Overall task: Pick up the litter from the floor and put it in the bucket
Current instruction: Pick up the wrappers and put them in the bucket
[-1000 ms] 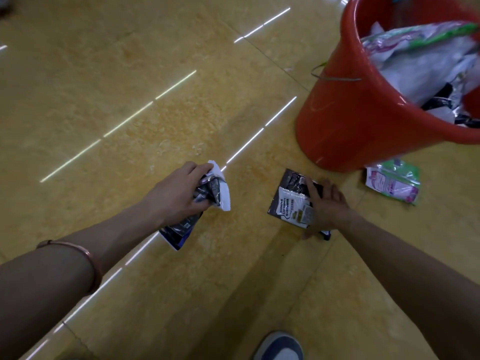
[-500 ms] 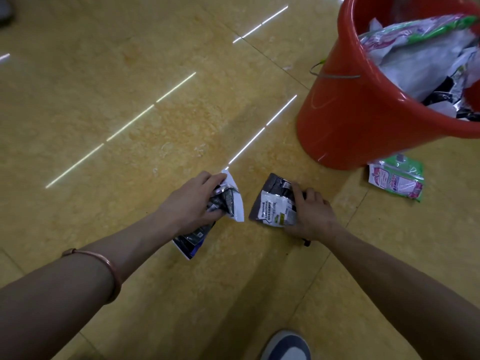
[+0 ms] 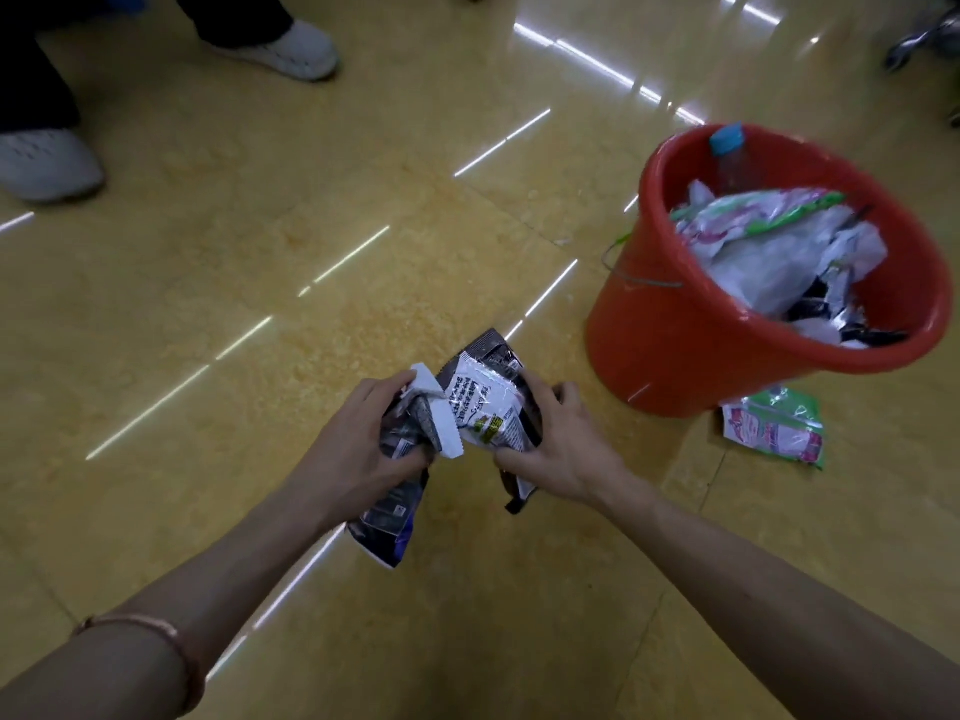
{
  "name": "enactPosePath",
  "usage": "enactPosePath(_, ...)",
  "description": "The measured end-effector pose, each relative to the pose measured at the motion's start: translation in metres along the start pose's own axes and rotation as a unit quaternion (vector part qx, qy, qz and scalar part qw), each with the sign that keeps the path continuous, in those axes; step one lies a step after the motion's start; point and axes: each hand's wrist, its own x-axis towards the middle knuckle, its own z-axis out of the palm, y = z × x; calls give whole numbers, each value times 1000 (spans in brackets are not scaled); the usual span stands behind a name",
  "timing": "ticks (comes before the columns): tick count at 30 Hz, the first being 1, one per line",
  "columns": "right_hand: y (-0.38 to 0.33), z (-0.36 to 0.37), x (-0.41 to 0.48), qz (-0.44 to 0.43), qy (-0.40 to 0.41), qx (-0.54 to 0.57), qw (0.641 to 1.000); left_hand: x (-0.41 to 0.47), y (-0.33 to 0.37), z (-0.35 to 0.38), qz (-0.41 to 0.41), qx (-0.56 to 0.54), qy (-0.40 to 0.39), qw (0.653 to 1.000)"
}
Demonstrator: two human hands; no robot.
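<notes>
Yellow polished stone tiles make up the floor (image 3: 218, 283), glossy enough to throw back thin white strips of light. On it at the right stands a red plastic bucket (image 3: 670, 345), round, with a thin wire handle hanging down its side; it is filled almost to the rim with crumpled white plastic, a green and pink bag, dark wrappers and a clear bottle with a blue cap (image 3: 726, 138). Just beside the bucket's base a flat green and pink packet (image 3: 772, 427) lies on the tiles. Two pale shoes (image 3: 47, 163) stand at the far left edge. Over the floor, left of the bucket, the left hand (image 3: 358, 444) is closed around a crumpled dark wrapper (image 3: 387, 517) with a white torn edge, its tail hanging below the fist. The right hand (image 3: 561, 449) pinches a black and white snack packet (image 3: 483, 402) between thumb and fingers; its small print is too blurred to read. The two packets touch. A thin copper-coloured bracelet (image 3: 150, 628) circles the left forearm.
</notes>
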Motion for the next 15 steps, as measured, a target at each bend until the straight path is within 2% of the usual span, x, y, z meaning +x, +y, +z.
enactPosePath(4, -43, -69, -36, -7, 47, 44, 998, -1, 67, -49, 17, -31, 14, 999)
enactPosePath(15, -149, -315, -180, 15, 146, 99, 984, -12, 330, -206, 116, -42, -9, 992)
